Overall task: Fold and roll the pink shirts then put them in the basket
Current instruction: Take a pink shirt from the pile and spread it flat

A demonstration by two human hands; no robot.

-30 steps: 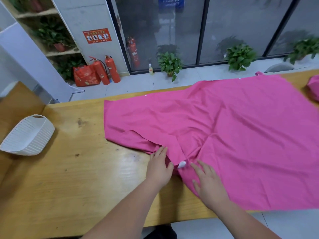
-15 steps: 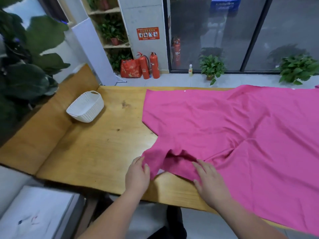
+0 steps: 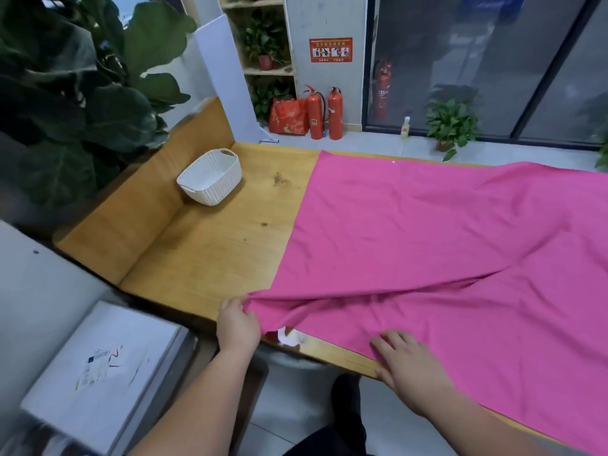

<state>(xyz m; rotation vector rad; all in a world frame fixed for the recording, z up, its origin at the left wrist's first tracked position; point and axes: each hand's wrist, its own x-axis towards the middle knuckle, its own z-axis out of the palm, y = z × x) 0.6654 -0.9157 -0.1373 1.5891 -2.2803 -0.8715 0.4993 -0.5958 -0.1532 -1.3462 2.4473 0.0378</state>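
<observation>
A large pink shirt (image 3: 427, 232) lies spread over the right part of the wooden table (image 3: 210, 251). My left hand (image 3: 237, 327) pinches the shirt's near-left corner at the table's front edge, pulling the cloth taut into a long fold. My right hand (image 3: 406, 366) lies flat, fingers apart, on the shirt's near edge. A small white tag (image 3: 285, 337) hangs under the lifted cloth between my hands. The white ribbed basket (image 3: 210, 177) stands empty at the table's far left, well apart from the shirt.
A raised wooden side panel (image 3: 131, 205) borders the table's left end. A big leafy plant (image 3: 72, 103) stands behind it. A white box (image 3: 98, 373) sits low at left. Fire extinguishers (image 3: 324, 113) and potted plants stand on the floor beyond.
My left hand has closed on the shirt's corner and drawn it left and toward me, stretching the sleeve area flat. My view has swung left; the basket now appears nearer the middle.
</observation>
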